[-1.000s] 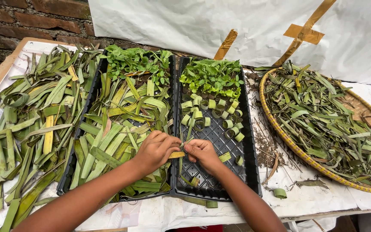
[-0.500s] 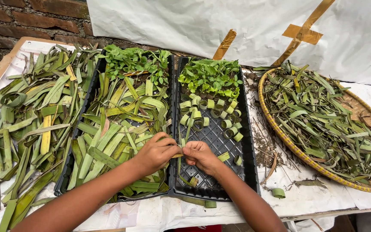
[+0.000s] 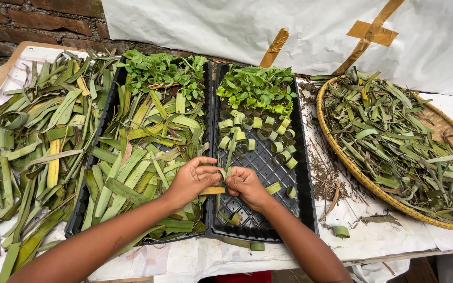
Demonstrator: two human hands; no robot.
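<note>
My left hand (image 3: 192, 181) and my right hand (image 3: 245, 184) meet over the near part of the right black tray (image 3: 260, 222). Both pinch one long green leaf strip (image 3: 229, 157), which stands up between the fingertips and bends into a loop there. Behind the hands, several rolled green leaf rings (image 3: 258, 137) sit in the tray's cells, and small green seedlings (image 3: 257, 88) fill its far end. The left black tray (image 3: 79, 209) under my left forearm holds flat cut leaf strips (image 3: 142, 152) and more seedlings (image 3: 161, 68) at the back.
A heap of long green and yellow leaves (image 3: 24, 152) covers the table's left side. At the right stands a round woven basket (image 3: 342, 157) full of leaf trimmings. A loose leaf ring (image 3: 341, 231) lies near the table's front edge. A white sheet hangs behind.
The hands have stayed over the right tray. The leaf strip between them has turned from lying flat to standing up and curling at the fingertips.
</note>
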